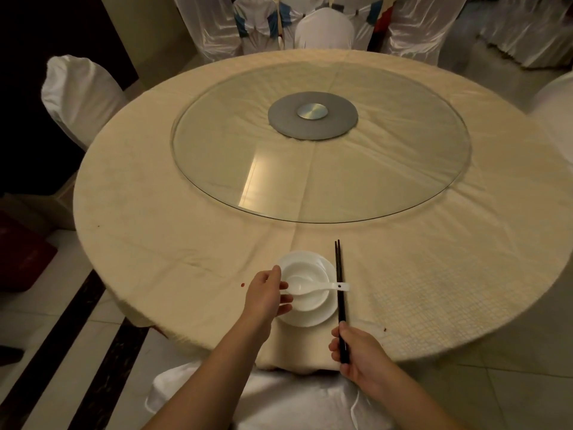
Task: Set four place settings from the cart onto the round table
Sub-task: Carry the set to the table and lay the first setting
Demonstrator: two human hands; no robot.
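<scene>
White-covered chairs (81,97), glass turntable (321,144)

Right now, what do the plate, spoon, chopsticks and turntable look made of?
Plate and spoon: glossy white, likely glazed porcelain; melamine possible. Chopsticks: matte black, plastic or lacquered wood, cannot tell which. Turntable: clear glass, cloth visible through it, with a reflection; its hub looks like brushed metal.

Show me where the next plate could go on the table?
Bare cloth rings the glass turntable: a wide patch left of the plate, another right of the chopsticks, and the far rim by the chairs. It is crowded only in front, where the left hand and right hand work.
</scene>
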